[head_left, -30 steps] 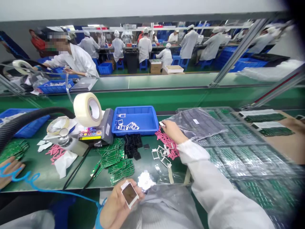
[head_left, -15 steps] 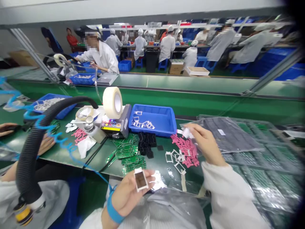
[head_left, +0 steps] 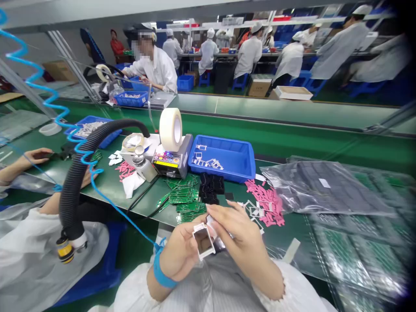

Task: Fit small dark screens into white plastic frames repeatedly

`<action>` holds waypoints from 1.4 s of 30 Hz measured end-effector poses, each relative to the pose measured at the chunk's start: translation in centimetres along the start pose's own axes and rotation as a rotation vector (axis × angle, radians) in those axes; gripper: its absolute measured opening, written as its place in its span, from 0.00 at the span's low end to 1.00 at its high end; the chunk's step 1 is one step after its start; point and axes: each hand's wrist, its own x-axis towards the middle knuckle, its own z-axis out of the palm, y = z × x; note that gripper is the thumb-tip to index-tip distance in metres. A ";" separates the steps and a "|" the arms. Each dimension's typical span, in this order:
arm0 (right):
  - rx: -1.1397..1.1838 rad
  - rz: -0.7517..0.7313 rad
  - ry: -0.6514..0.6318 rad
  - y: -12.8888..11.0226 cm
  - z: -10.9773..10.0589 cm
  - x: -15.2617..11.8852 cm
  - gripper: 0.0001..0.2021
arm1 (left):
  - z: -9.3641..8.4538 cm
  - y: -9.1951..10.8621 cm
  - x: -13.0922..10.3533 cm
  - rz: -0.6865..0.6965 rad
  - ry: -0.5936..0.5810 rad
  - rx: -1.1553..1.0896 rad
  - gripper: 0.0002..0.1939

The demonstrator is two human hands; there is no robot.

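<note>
My left hand (head_left: 177, 253), with a blue wrist strap (head_left: 162, 271), grips a small white frame with a dark window (head_left: 204, 241) above the table's near edge. Fingers bent, my right hand (head_left: 245, 240) pinches a crumpled white wipe (head_left: 210, 222) close against the frame's upper right side. Whether the wipe touches the window cannot be made out. Beyond my hands lie green circuit boards (head_left: 186, 195), black pieces (head_left: 211, 186) and pink strips (head_left: 268, 199). Several loose white frames (head_left: 255, 211) are partly hidden by my right hand.
A blue bin (head_left: 237, 158) holds more white frames. Left of it stand a grey box with buttons (head_left: 173, 162), a tape roll (head_left: 170, 130) and a pump bottle (head_left: 144, 167). A black hose (head_left: 73, 182) arches at left, near a co-worker's hand (head_left: 34, 158). Bagged sheets (head_left: 312, 186) lie right.
My right hand has come from above the pink strips, leftward and down, bringing the white wipe to the frame in my left hand. The view has shifted somewhat.
</note>
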 end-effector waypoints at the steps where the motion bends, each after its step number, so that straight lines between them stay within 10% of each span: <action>1: -0.006 -0.021 0.035 -0.1 0.5 -0.2 0.13 | 0.0 0.1 -0.2 0.023 0.019 0.011 0.21; 12: 0.172 0.224 0.148 -0.1 1.1 -0.8 0.05 | -1.0 -0.6 0.4 0.047 0.126 -0.048 0.19; 18: 0.259 0.565 -0.176 3.6 2.5 -4.8 0.07 | -2.7 -0.8 0.6 -0.036 0.097 -0.187 0.18; 23: 0.381 0.609 -0.155 3.4 2.1 -4.7 0.11 | -2.1 -0.7 0.3 -0.041 0.026 -0.119 0.20; 30: 1.391 0.861 -0.328 0.2 0.4 -2.0 0.15 | -1.2 -1.2 0.5 0.008 0.002 -0.035 0.22; 36: 1.706 1.122 -0.363 0.6 1.0 -1.5 0.17 | -1.6 -1.5 0.5 0.014 -0.045 -0.031 0.22; 42: 1.134 0.776 -0.169 -0.4 -0.8 -0.8 0.08 | -1.6 -1.4 0.9 0.045 0.081 -0.042 0.21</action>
